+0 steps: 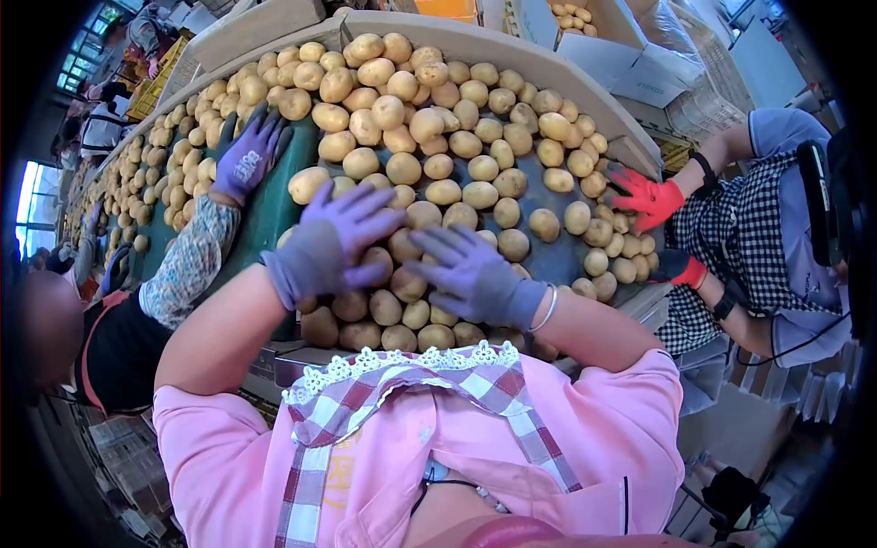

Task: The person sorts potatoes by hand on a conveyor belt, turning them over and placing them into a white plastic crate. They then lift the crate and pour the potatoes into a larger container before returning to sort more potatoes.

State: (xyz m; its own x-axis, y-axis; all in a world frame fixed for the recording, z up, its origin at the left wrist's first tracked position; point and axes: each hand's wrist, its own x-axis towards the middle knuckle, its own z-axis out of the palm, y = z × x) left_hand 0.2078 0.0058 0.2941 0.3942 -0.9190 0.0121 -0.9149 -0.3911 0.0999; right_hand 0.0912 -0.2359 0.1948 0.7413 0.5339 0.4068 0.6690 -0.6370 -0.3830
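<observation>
Both my hands wear purple and grey gloves and rest over a spread of potatoes [399, 337] on a sorting surface. My left hand [338, 236], palm down with its fingers spread, lies across potatoes near the middle. Just to its right, my right hand [480, 277] has its fingers apart and pointing left over more potatoes. Neither hand is wrapped round a potato. Larger potatoes [335, 85] are heaped beyond my hands, and smaller ones [543, 225] lie to the right. The potatoes directly beneath my palms are hidden.
A co-worker's purple-gloved hand [248, 157] is at the left, beside a green belt [265, 215]. At the right, another co-worker's red-gloved hands [646, 196] touch the potatoes' edge. A raised side board [512, 53] borders the far side, with an open box [603, 59] behind it.
</observation>
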